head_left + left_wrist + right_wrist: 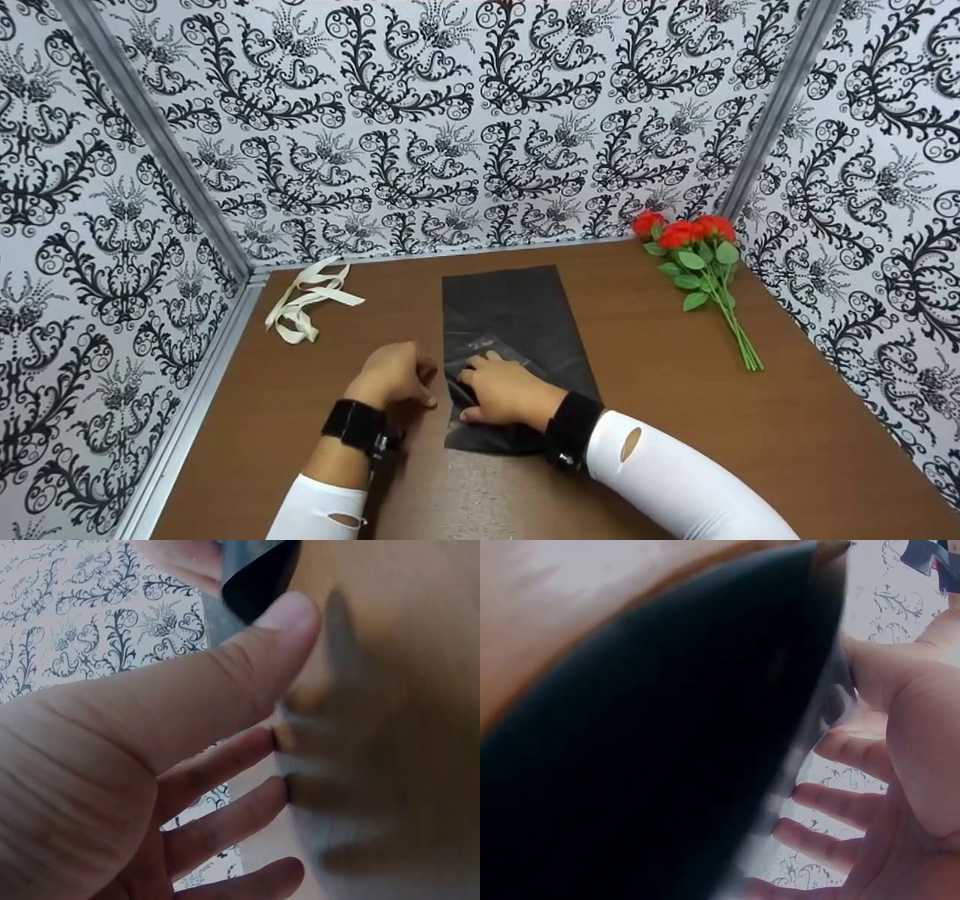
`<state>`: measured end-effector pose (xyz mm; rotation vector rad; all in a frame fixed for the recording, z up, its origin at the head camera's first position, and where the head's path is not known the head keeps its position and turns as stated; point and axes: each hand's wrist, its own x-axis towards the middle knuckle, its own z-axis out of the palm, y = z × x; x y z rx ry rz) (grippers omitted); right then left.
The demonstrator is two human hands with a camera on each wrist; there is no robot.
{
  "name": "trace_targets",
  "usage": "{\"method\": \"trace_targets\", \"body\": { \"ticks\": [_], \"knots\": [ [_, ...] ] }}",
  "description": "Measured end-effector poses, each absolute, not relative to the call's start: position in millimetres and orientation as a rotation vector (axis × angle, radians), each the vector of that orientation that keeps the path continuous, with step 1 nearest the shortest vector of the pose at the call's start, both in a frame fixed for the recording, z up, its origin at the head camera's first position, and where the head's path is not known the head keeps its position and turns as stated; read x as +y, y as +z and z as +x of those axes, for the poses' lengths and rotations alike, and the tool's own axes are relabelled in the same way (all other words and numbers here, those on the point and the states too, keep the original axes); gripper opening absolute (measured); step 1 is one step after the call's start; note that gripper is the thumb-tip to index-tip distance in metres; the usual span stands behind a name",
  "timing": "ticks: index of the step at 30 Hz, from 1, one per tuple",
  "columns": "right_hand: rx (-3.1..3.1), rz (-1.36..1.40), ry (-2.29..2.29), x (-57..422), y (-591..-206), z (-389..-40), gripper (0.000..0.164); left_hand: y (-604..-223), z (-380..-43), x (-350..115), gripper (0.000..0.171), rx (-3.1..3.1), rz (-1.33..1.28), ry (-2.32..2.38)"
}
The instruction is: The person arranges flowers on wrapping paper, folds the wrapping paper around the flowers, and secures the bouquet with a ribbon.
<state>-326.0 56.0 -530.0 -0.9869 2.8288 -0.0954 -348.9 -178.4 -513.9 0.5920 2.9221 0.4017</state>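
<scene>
Cream ribbon (330, 292) at far left of brown table (675, 390), red roses (681, 235) at far right; scroll-patterned walls (450, 127)

Sheet (504, 307) on table (660, 390) between ribbon (304, 300), left, and flowers (691, 260), right

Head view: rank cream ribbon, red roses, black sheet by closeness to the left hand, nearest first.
From the left hand:
1. Black sheet: just to its right, partly covered by the right hand.
2. Cream ribbon: farther back, to its left.
3. Red roses: far right, toward the back corner.
</scene>
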Motion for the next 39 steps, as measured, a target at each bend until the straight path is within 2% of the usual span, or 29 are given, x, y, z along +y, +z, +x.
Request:
{"method": "trace_targets", "body": {
  "ticks": [5,8,10,17,23,31,36,39],
  "knots": [
    [2.866,-0.936,-0.212,57.3,-525.6,-328.4,0.048,-510.0,-343.8,-170.5,0.050,2.949,0.557,0.372],
    [2.882,-0.916,-0.354,59.8,-524.0,-331.6,0.032,-508.2,-342.2,-166.3,0.049,2.940,0.545,0.377],
    [2.873,-0.912,-0.448,61.9,-522.7,-334.3,0.027,-507.9,-342.3,-164.3,0.045,2.941,0.547,0.380],
    [2.794,-0.904,-0.646,69.2,-519.9,-341.6,0.029,-510.4,-344.2,-162.6,0.036,2.959,0.471,0.370],
    [2.743,-0.810,-0.926,74.3,-514.2,-344.9,0.033,-512.1,-341.3,-156.8,0.018,2.988,0.532,0.435],
    [2.706,-0.750,-1.078,79.0,-514.7,-347.5,0.023,-516.8,-337.3,-144.0,0.031,2.898,0.638,0.569],
    [2.695,-0.750,-1.111,79.6,-515.7,-347.9,0.023,-513.3,-346.2,-148.1,0.012,2.870,0.619,0.654],
    [2.695,-0.754,-1.104,78.5,-516.4,-346.2,0.022,-514.1,-353.6,-154.0,0.012,2.879,0.587,0.739]
  ]
}}
